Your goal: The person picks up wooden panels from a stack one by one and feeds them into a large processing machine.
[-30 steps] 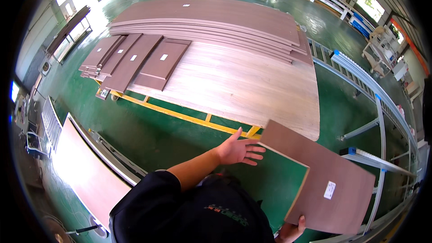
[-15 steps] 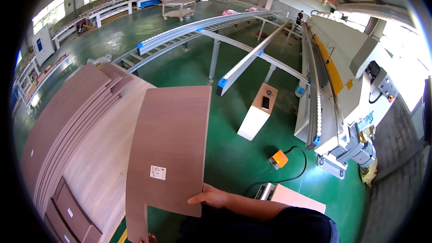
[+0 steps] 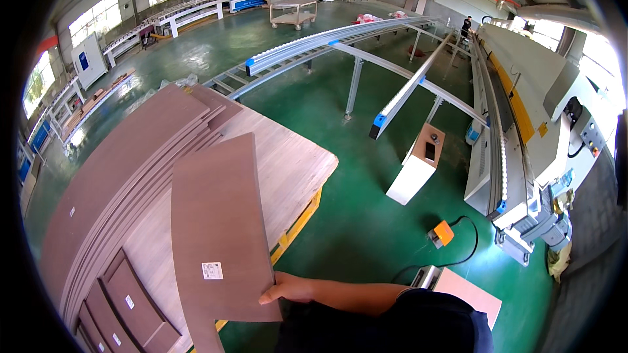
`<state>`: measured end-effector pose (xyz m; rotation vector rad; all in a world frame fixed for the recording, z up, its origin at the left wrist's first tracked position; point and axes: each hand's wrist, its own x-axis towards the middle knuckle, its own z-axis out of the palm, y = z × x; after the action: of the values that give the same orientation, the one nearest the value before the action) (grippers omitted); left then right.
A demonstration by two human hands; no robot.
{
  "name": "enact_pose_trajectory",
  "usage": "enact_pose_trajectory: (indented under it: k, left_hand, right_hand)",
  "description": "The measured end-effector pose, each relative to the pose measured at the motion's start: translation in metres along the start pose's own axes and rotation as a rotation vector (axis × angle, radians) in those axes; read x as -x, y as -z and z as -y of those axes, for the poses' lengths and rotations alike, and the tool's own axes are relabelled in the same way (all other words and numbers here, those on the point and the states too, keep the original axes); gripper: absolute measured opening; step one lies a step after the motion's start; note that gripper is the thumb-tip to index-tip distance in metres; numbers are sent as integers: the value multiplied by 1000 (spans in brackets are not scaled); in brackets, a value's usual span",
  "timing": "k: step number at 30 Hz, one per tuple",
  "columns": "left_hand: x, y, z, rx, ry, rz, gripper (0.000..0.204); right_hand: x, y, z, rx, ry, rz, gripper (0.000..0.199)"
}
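My right hand (image 3: 292, 288) is closed around the right edge of a brown wood-grain board (image 3: 219, 222), thumb on the face towards me. The board has a cut-out at its lower end and a white label (image 3: 212, 270) on its face. It is held tilted over a pale wooden sheet (image 3: 304, 157), partly covering it. My left hand is out of sight; the board's lower end runs past the bottom of the picture. To the left lies a stack of large brown panels (image 3: 124, 163). Smaller labelled panels (image 3: 140, 294) lie nearer me.
A yellow pallet frame (image 3: 304, 219) shows under the pale sheet. Roller conveyor rails (image 3: 405, 101) stand ahead, and a long white machine (image 3: 533, 85) is at right. An orange foot pedal (image 3: 443, 234) with a black cable sits on the green floor near a white box (image 3: 411, 180).
The board has swung left, now over the pale sheet, with my right hand still on it. My view has turned left. My left hand, at the lower edge before, has gone from view.
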<state>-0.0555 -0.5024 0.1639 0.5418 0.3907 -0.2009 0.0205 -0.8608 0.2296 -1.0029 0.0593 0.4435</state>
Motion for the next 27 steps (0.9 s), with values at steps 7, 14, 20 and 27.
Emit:
enact_pose_trajectory:
  k: [7,14,20,27]
  left_hand:
    - [-67,43,-48,-99,266,168,36]
    - [-129,60,-86,-226,555,348,23]
    - [-150,49,-85,-406,664,267,25]
    - [-176,46,-58,-1193,334,781,35]
  right_hand:
    - [-1,-18,-16,-32,86,-161,66]
    - [55,-81,-61,-162,352,-504,55]
    - [91,-112,-112,-306,447,-686,60]
    - [121,-133,-125,-421,568,-776,52]
